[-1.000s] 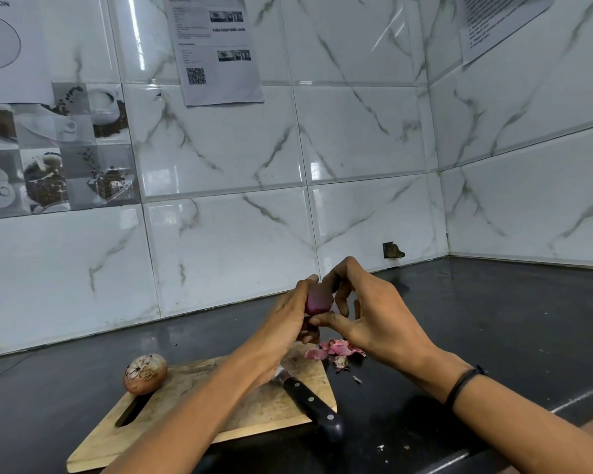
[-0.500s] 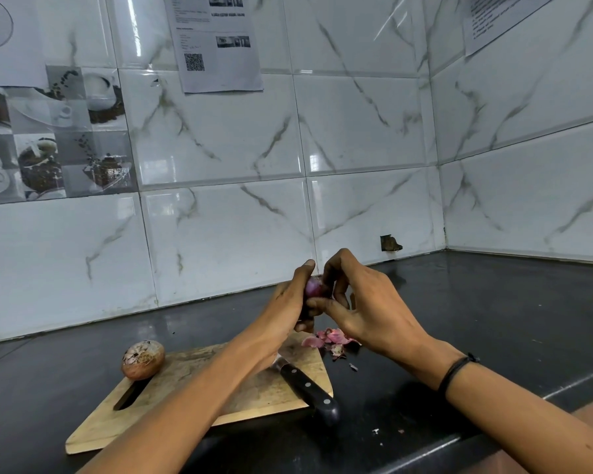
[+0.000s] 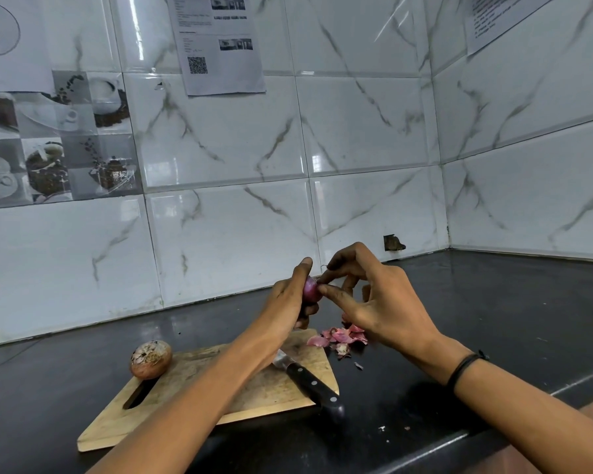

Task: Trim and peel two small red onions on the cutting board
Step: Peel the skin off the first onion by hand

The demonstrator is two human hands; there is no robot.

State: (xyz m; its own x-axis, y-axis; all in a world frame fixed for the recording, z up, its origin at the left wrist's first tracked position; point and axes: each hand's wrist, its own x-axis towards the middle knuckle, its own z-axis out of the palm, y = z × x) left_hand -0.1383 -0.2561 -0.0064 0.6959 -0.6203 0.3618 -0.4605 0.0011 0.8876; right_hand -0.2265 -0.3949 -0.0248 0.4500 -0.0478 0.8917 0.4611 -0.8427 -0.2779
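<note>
Head-worn camera looks forward-down, close over the counter (image 3: 493, 319).

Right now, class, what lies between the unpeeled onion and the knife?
Only bare cutting board, with the left forearm crossing over it; the head view shows this.

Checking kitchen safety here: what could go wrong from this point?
The small red onion is held in the air by the left hand while the right hand pinches its skin; a slip could drop it onto the counter.
The knife lies under the left forearm, handle past the cutting board edge; a lowered arm might knock it.
The unpeeled onion at the board's corner could roll off.
</note>
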